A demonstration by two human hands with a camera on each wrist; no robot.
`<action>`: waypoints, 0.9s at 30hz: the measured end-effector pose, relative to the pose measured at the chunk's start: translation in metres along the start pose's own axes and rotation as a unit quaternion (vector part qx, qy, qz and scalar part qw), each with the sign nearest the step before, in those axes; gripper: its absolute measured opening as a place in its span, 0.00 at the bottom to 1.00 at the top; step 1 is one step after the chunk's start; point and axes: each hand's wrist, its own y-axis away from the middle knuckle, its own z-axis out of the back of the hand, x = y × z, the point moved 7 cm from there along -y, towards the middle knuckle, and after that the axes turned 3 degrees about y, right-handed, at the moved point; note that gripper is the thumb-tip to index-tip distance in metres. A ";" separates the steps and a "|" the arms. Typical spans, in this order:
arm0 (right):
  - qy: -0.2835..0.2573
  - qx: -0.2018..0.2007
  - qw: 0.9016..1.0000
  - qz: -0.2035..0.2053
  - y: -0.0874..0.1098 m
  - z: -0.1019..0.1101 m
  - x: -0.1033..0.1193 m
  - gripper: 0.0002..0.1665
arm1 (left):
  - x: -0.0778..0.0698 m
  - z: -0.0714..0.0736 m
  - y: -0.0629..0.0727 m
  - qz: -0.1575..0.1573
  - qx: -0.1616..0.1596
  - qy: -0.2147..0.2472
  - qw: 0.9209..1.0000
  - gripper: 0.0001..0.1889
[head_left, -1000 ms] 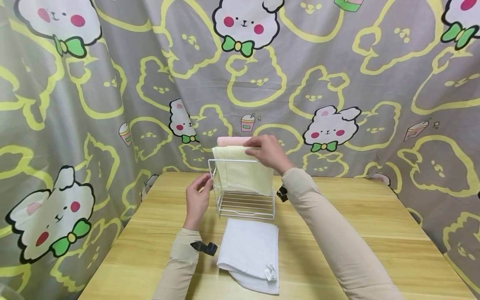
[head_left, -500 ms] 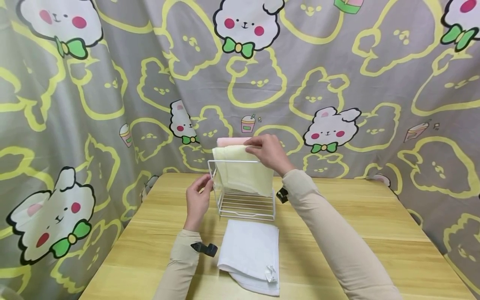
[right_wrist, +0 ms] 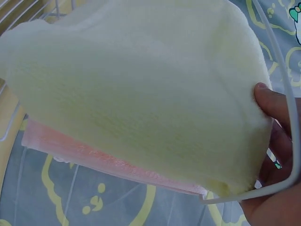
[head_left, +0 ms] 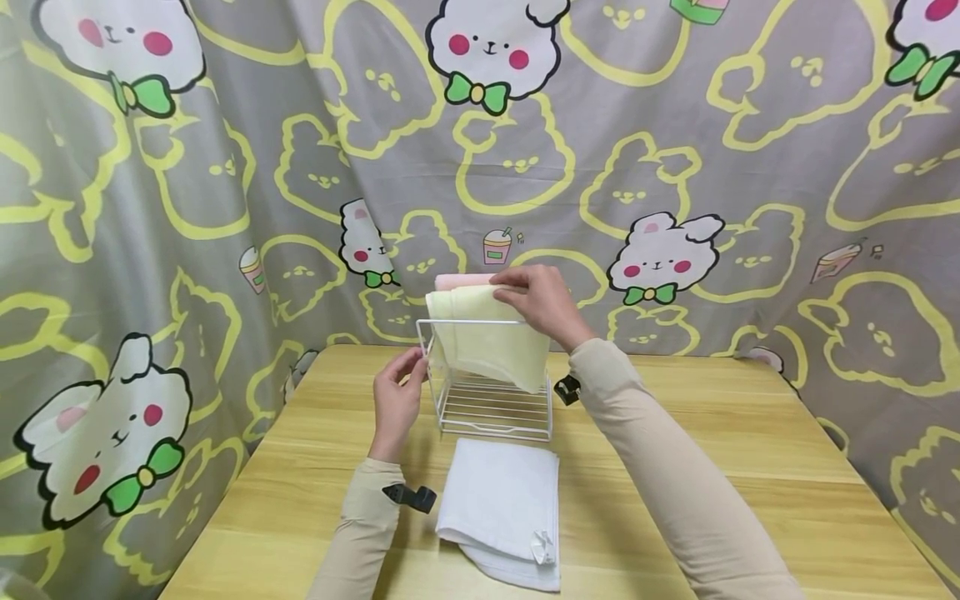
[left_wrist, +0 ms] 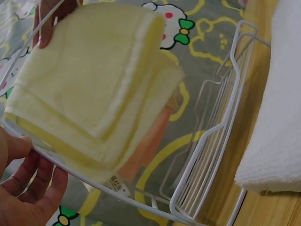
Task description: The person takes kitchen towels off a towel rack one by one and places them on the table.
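Note:
A white wire rack stands on the table, and my left hand pinches its left upright. Curled fingers and thumb meet at that wire in the left wrist view. My right hand pinches the top right part of a folded pale yellow towel, which hangs tilted within the upper rack, its lower edge above the bottom wires. Behind it shows a pink towel, also seen below the yellow one in the right wrist view. Most of the pink towel is hidden.
A folded white towel with a small tag lies on the wooden table in front of the rack. A grey patterned curtain hangs behind and to the left. Black straps with cameras sit at both wrists.
The yellow towel's lower edge has risen at the left and now slopes down to the right. My right hand has shifted slightly right. My left hand stays at the rack's upright.

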 end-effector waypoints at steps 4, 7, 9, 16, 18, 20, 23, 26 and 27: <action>0.000 -0.008 1.000 0.008 0.000 0.004 0.003 0.13 | 0.000 0.000 -0.001 -0.002 0.002 -0.003 1.000 0.10; 0.001 -0.019 1.000 0.014 0.001 0.009 0.007 0.13 | 0.000 0.001 -0.001 -0.002 0.004 -0.004 1.000 0.11; 0.000 -0.025 1.000 0.017 0.002 0.013 0.009 0.13 | 0.000 0.001 -0.001 -0.004 0.005 -0.005 1.000 0.11; -0.001 -0.040 0.999 0.024 0.005 0.021 0.015 0.12 | -0.001 0.001 0.000 -0.012 0.003 -0.004 1.000 0.10; -0.005 -0.044 0.999 0.027 0.007 0.023 0.017 0.12 | -0.001 0.001 0.000 -0.011 0.002 -0.003 1.000 0.10; -0.008 -0.046 0.998 0.031 0.009 0.024 0.018 0.12 | 0.000 0.000 0.000 -0.010 0.001 -0.001 1.000 0.09; -0.016 -0.051 0.998 0.035 0.011 0.026 0.018 0.12 | 0.002 0.000 0.000 -0.009 -0.002 -0.003 1.000 0.09; -0.022 -0.056 0.998 0.035 0.013 0.029 0.019 0.12 | 0.003 0.000 0.000 -0.009 -0.003 -0.004 1.000 0.09; -0.025 -0.056 0.998 0.033 0.014 0.030 0.019 0.12 | 0.004 0.000 0.000 -0.009 -0.003 -0.003 1.000 0.09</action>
